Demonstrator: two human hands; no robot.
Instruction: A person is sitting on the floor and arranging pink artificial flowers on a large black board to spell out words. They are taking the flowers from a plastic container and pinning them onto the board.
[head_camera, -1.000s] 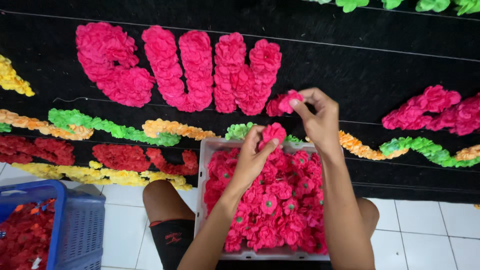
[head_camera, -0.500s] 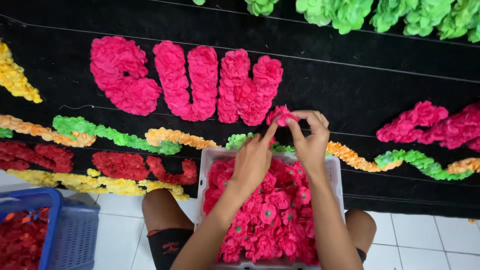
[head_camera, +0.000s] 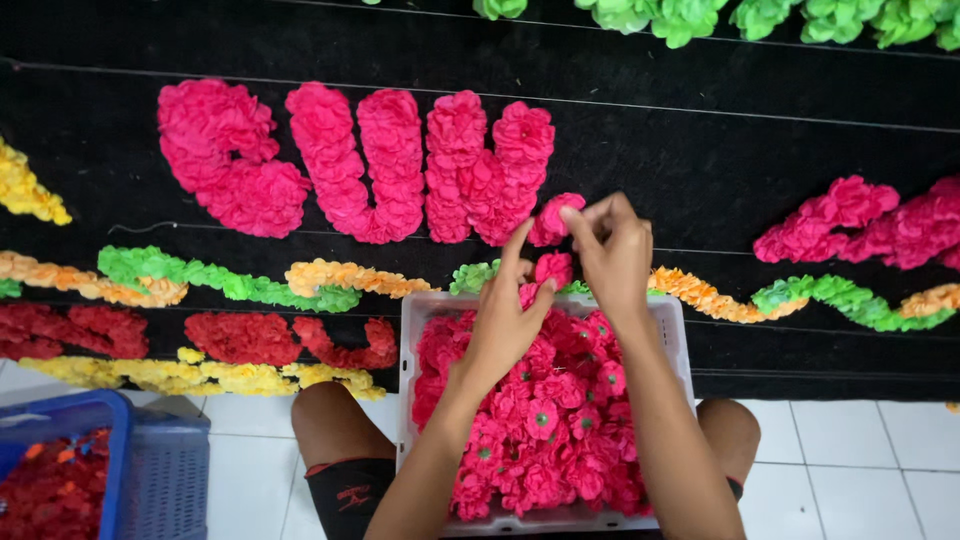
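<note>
My right hand (head_camera: 612, 250) pinches a pink paper flower (head_camera: 553, 218) and presses it against the black board (head_camera: 700, 150), at the lower right end of the pink flower shapes (head_camera: 390, 160). My left hand (head_camera: 510, 315) is raised beside it and holds a second pink paper flower (head_camera: 554, 268) between its fingertips. Both hands are above a white tray (head_camera: 408, 370) that rests on my lap and is filled with pink paper flowers (head_camera: 545, 430).
Green, orange, yellow and red flower garlands (head_camera: 230, 282) run across the lower board. More pink flowers (head_camera: 870, 220) lie at the right and green ones (head_camera: 700, 12) along the top. A blue basket (head_camera: 150, 470) of red flowers stands on the white tiled floor at lower left.
My left hand rose out of the tray with a flower. My right hand brought its flower to the end of the pink shapes. The view shifted slightly.
</note>
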